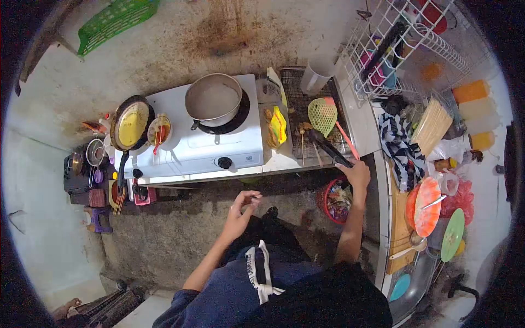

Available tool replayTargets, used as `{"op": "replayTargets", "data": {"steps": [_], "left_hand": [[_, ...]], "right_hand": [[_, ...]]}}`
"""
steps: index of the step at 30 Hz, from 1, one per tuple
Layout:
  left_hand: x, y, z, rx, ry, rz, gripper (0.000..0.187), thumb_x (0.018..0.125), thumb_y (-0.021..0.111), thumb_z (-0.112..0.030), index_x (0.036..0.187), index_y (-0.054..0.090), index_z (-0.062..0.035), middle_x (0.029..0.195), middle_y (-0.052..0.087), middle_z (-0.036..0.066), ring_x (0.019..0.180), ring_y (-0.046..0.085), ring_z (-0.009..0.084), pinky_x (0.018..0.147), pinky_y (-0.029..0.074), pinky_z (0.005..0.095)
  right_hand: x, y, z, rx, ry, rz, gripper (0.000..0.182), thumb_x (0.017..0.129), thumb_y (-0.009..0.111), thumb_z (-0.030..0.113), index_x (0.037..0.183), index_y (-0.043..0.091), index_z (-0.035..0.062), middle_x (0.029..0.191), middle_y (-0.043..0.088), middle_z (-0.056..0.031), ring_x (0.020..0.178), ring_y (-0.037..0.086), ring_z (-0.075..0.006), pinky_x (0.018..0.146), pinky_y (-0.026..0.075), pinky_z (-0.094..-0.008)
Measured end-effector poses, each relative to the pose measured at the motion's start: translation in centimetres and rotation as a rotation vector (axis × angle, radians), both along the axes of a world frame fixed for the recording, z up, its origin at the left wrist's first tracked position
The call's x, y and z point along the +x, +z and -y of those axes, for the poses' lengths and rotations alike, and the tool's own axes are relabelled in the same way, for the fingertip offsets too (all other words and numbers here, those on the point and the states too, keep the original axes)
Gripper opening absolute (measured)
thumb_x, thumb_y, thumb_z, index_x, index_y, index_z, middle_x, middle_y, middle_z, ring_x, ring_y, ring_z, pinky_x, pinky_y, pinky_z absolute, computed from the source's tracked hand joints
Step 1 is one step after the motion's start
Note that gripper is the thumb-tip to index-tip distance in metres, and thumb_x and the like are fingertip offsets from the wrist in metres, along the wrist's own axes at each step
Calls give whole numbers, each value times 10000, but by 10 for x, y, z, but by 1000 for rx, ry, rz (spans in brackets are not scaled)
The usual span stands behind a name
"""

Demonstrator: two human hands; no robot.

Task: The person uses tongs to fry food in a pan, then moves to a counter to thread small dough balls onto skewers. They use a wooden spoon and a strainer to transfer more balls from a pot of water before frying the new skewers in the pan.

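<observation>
My left hand (240,212) hovers in front of the white gas stove (186,136), its fingers loosely bent, thumb a little apart, nothing visible in it. My right hand (358,175) is at the counter's front edge, closed around the end of black tongs (331,147). These point up and left over a wire rack (298,87). Right beside these fingers ends the pink handle of a green slotted skimmer (322,116). Skewered pieces (304,129) lie near the far end of the tongs. A yellow packet (277,128) is between stove and rack.
A pot (213,99) stands on the right burner; a black pan (131,123) with yellow contents and a small bowl (159,130) are at left. Below the counter is a red basket (334,202). Bowls (426,208), a patterned cloth (402,147) and a dish rack (404,49) occupy the right side.
</observation>
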State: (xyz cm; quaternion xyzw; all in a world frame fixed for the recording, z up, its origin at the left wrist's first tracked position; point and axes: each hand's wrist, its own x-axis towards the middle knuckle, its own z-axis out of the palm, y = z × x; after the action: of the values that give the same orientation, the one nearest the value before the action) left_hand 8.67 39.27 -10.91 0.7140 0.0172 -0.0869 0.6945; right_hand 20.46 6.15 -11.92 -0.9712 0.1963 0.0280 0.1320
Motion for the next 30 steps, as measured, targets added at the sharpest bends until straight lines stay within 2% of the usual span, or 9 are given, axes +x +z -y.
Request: {"op": "replayTargets", "data": {"steps": [4,6,8,12,14,18,20,25,30], "left_hand": [[-4,-6,1,-29,-4,-5,247,810,469,-5,1057,478,-15,1007,561,80,899,530,143,835,399,282],[-7,0,-2,0,-3,11,248,809,468,0,1056,478,-14,1010,560,81,899,530,144,833,400,281],[-8,2,-6,25,7,32,249,807,468,5,1055,478,-12,1012,559,81,900,530,145,831,401,280],[-14,-3,-14,1,49,17,246,809,465,-8,1055,481,-13,1011,560,82,902,530,150,827,400,280],[-14,-5,-16,6,51,17,246,810,464,-14,1056,482,-13,1011,559,83,902,530,151,828,398,280],[-19,-6,-17,-1,72,7,245,814,462,-24,1058,482,-12,1005,563,83,902,530,153,834,395,280],[-20,-6,-17,2,75,-2,243,815,462,-24,1057,481,-11,1002,564,83,903,530,153,836,394,279],[-23,-8,-19,-13,71,-21,251,825,459,-28,1075,481,-15,1027,548,63,928,508,123,832,391,260],[-27,-8,-20,10,133,14,222,832,488,-62,1048,495,-14,992,567,78,902,533,148,832,403,280]], "right_hand": [[-11,3,8,-2,28,83,516,563,706,484,934,653,129,850,625,-155,803,592,-325,712,463,-396],[-17,14,7,146,-69,82,530,559,715,469,964,645,135,869,622,-161,819,587,-331,724,456,-390],[-21,18,4,127,-83,102,546,560,723,454,989,635,128,881,621,-166,836,587,-330,737,452,-383],[-22,9,4,285,-127,228,616,566,717,472,1013,611,62,907,616,-179,867,582,-334,765,445,-384],[-15,-1,0,134,-129,175,662,567,713,483,1051,585,49,921,611,-182,867,582,-331,757,447,-393],[-4,-57,-8,242,-117,314,706,595,708,454,1119,520,20,937,585,-243,882,563,-370,772,431,-417],[4,-92,-6,270,-89,318,735,629,711,384,1164,442,-42,1100,503,-263,998,502,-380,848,397,-394],[14,-134,-8,265,-64,395,782,643,721,280,1249,335,-29,1223,410,-244,1139,392,-355,954,302,-367],[20,-149,-10,313,1,380,863,639,726,344,1262,290,-63,1291,307,-260,1218,262,-369,1007,221,-386]]}}
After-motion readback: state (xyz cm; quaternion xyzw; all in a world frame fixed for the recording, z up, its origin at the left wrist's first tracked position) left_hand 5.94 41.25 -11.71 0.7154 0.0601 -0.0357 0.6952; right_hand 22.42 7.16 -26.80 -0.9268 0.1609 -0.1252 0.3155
